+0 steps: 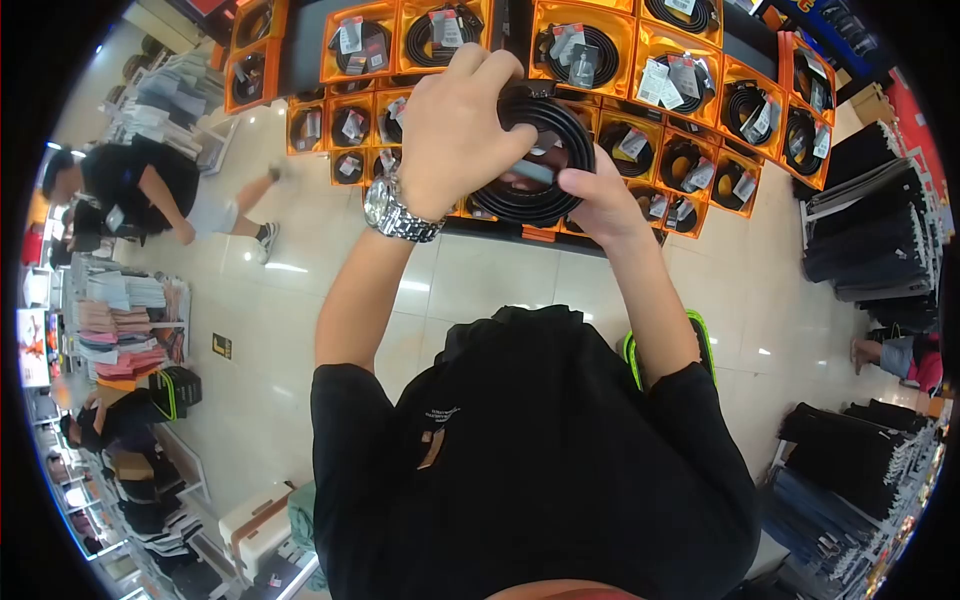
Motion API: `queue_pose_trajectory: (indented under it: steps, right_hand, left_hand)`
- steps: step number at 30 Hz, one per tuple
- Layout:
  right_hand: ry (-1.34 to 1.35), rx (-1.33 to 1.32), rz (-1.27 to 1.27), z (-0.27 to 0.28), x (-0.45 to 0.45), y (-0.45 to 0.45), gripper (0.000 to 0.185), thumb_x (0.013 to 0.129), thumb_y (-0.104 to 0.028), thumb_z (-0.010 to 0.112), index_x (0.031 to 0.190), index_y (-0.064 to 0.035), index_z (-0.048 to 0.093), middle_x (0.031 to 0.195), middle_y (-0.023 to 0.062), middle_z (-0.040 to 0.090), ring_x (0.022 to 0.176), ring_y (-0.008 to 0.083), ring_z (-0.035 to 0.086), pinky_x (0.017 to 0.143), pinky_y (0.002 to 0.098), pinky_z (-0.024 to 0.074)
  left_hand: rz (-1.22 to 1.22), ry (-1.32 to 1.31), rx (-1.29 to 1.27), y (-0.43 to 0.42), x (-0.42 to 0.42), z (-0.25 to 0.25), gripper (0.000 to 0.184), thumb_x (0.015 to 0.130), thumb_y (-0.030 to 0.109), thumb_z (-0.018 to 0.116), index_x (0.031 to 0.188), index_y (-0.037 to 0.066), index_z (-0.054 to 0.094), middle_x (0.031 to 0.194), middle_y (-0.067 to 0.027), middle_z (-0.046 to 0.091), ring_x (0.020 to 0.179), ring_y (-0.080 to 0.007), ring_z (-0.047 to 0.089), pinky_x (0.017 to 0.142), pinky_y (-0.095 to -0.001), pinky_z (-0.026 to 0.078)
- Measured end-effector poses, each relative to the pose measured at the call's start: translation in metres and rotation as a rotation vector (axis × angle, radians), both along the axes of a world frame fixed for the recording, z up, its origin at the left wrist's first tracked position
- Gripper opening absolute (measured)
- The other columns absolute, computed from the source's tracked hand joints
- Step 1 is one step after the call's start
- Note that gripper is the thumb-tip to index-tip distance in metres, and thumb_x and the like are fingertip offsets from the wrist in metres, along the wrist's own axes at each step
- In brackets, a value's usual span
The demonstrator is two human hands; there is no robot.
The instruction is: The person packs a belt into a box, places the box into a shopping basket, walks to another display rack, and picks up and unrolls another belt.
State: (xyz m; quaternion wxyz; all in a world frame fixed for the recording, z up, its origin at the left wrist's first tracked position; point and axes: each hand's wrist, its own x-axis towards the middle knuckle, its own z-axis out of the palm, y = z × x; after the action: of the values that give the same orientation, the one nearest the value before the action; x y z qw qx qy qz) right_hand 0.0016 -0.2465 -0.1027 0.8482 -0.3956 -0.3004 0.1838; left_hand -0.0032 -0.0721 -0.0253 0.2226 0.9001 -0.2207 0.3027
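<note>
A black coiled belt (pixel 530 208) is held up in front of the display, its rolled strap forming a ring. My left hand (pixel 455 135), with a metal watch (pixel 381 205) on its wrist, is curled over the coil's upper left side, thumb reaching toward the middle. On the right side, my right hand (pixel 605 198) grips the ring with its thumb across the edge, its other fingers mostly hidden behind. A greyish piece (pixel 533 173) shows inside the ring, too blurred to name. Just beyond are orange boxes (pixel 635 75) with tagged coiled belts in them.
Racks of dark trousers (pixel 870 240) stand along the right. At the left are folded clothes (pixel 120 320) on shelves and a walking person (pixel 155 190). A green-edged black basket (pixel 705 345) is on the tiled floor (pixel 480 275) beside my right arm. Another person's legs (pixel 880 355) show at far right.
</note>
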Motion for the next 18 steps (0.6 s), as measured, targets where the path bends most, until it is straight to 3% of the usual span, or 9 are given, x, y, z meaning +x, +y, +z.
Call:
queue_pose_trajectory:
  steps: [2, 3, 5, 6, 11, 13, 14, 18]
  right_hand:
    - [0.065, -0.158, -0.025, -0.001, 0.002, -0.004, 0.058, 0.081, -0.026, 0.063, 0.127, 0.0050, 0.045, 0.117, 0.0214, 0.058, 0.102, 0.0300, 0.063, 0.084, 0.0364, 0.0531]
    - [0.069, -0.153, -0.035, -0.002, 0.002, -0.005, 0.058, 0.081, -0.026, 0.063, 0.127, 0.0050, 0.045, 0.117, 0.0214, 0.058, 0.102, 0.0300, 0.063, 0.084, 0.0364, 0.0531]
    - [0.278, 0.005, 0.011, -0.005, 0.004, -0.009, 0.042, 0.078, -0.009, 0.058, 0.117, 0.0045, 0.053, 0.107, 0.0189, 0.064, 0.096, 0.0286, 0.066, 0.077, 0.0331, 0.0540]
    - [0.335, 0.031, 0.024, -0.004, 0.004, -0.010, 0.043, 0.076, -0.006, 0.056, 0.118, 0.0058, 0.053, 0.109, 0.0201, 0.063, 0.093, 0.0301, 0.066, 0.074, 0.0326, 0.0543]
    - [0.393, 0.166, 0.042, -0.009, 0.010, -0.010, 0.044, 0.076, -0.005, 0.054, 0.118, 0.0075, 0.052, 0.108, 0.0231, 0.062, 0.092, 0.0315, 0.067, 0.073, 0.0321, 0.0543]
    - [0.314, 0.201, 0.062, -0.012, 0.013, -0.013, 0.045, 0.076, -0.007, 0.057, 0.118, 0.0071, 0.052, 0.109, 0.0230, 0.062, 0.092, 0.0307, 0.067, 0.074, 0.0319, 0.0540]
    - [0.315, 0.206, 0.056, -0.011, 0.014, -0.014, 0.045, 0.076, -0.007, 0.057, 0.118, 0.0071, 0.052, 0.109, 0.0230, 0.062, 0.092, 0.0307, 0.067, 0.074, 0.0319, 0.0540]
    - [0.196, 0.119, -0.016, -0.010, 0.017, -0.017, 0.050, 0.075, -0.010, 0.063, 0.120, 0.0051, 0.050, 0.107, 0.0188, 0.064, 0.091, 0.0276, 0.067, 0.075, 0.0306, 0.0529]
  left_hand:
    - [0.050, 0.078, 0.047, -0.002, 0.002, -0.001, 0.042, 0.064, 0.016, 0.071, 0.103, 0.005, 0.059, 0.095, -0.0100, 0.058, 0.085, -0.0287, 0.062, 0.072, -0.0357, 0.050]
    - [0.040, 0.081, 0.053, 0.000, 0.005, -0.004, 0.042, 0.064, 0.016, 0.071, 0.103, 0.005, 0.059, 0.095, -0.0100, 0.058, 0.085, -0.0287, 0.062, 0.072, -0.0357, 0.050]
    - [-0.075, 0.160, -0.081, 0.004, 0.016, -0.009, 0.042, 0.064, 0.024, 0.075, 0.099, 0.006, 0.059, 0.096, -0.0100, 0.058, 0.077, -0.0292, 0.061, 0.072, -0.0365, 0.050]
    - [-0.094, 0.233, -0.069, 0.007, 0.017, -0.005, 0.046, 0.068, 0.031, 0.077, 0.103, 0.004, 0.059, 0.098, -0.0107, 0.057, 0.084, -0.0256, 0.062, 0.077, -0.0336, 0.049]
    - [-0.269, 0.488, -0.290, 0.019, 0.034, -0.006, 0.050, 0.079, 0.033, 0.073, 0.115, 0.002, 0.058, 0.104, -0.0106, 0.056, 0.096, -0.0187, 0.058, 0.079, -0.0306, 0.048]
    - [-0.261, 0.533, -0.427, 0.018, 0.029, -0.009, 0.047, 0.086, 0.024, 0.065, 0.126, 0.006, 0.052, 0.119, -0.0085, 0.054, 0.108, -0.0168, 0.053, 0.092, -0.0307, 0.043]
    - [-0.271, 0.553, -0.508, 0.015, 0.028, -0.012, 0.059, 0.081, 0.029, 0.072, 0.129, 0.004, 0.049, 0.118, -0.0114, 0.056, 0.109, -0.0189, 0.053, 0.088, -0.0297, 0.046]
    - [-0.402, 0.764, -0.814, 0.000, 0.024, -0.026, 0.065, 0.080, 0.027, 0.074, 0.131, 0.000, 0.045, 0.124, -0.0147, 0.052, 0.110, -0.0175, 0.054, 0.093, -0.0306, 0.044]
